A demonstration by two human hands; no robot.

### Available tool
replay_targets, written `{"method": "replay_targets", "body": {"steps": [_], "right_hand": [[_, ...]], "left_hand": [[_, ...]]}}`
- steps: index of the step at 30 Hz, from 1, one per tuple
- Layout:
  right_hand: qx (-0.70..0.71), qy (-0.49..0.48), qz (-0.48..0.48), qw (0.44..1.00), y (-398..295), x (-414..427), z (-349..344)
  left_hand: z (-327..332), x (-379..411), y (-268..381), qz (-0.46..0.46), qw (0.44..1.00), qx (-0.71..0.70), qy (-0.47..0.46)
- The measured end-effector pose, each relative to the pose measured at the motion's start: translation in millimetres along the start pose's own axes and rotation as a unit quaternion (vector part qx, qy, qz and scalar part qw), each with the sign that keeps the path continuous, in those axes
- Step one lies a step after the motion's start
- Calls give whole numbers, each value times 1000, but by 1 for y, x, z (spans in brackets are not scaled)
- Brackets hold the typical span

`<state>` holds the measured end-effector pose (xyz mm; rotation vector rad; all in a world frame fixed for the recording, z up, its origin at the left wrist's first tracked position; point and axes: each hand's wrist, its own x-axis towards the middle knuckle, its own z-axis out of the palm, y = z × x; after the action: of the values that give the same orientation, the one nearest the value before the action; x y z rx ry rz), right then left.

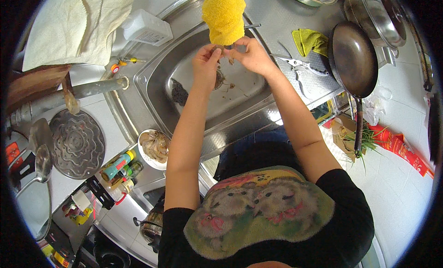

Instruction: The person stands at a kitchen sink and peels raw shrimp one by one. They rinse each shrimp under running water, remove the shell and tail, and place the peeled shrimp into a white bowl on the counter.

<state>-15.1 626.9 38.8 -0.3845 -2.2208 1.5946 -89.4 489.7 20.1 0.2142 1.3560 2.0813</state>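
Observation:
My left hand (pixel 206 62) pinches a small greyish-brown shrimp (pixel 218 48) over the stainless steel sink (pixel 193 110). My right hand (pixel 254 57) has thumb and fingers at the shrimp's other end; fingers and a yellow towelling cloth (pixel 223 17) partly hide it. That cloth hangs wrapped just beyond my fingertips, apparently around the tap. Brown shrimp scraps (pixel 218 79) lie on the sink floor between my forearms. Left of the sink, a white bowl (pixel 142 156) holds several greyish shrimp, partly behind my left forearm. A dark scouring pad or strainer (pixel 179 92) rests at the sink's left side.
On the right counter lie pliers-like shears (pixel 299 63), a yellow-green cloth (pixel 309 41) and a frying pan (pixel 353 60) whose handle juts past the edge. A white plastic bottle (pixel 147 27) stands behind the sink. Seasoning bottles (pixel 119 166) are at left.

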Motion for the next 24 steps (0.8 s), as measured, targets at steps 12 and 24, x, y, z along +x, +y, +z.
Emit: {"method": "replay_targets", "body": {"steps": [12, 24], "right_hand": [[-146, 49, -128, 980, 5, -26, 3], [-139, 60, -111, 982, -5, -32, 10]], "left_hand": [[4, -14, -11, 99, 971, 216, -17], [4, -20, -15, 190, 934, 301, 20]]}}
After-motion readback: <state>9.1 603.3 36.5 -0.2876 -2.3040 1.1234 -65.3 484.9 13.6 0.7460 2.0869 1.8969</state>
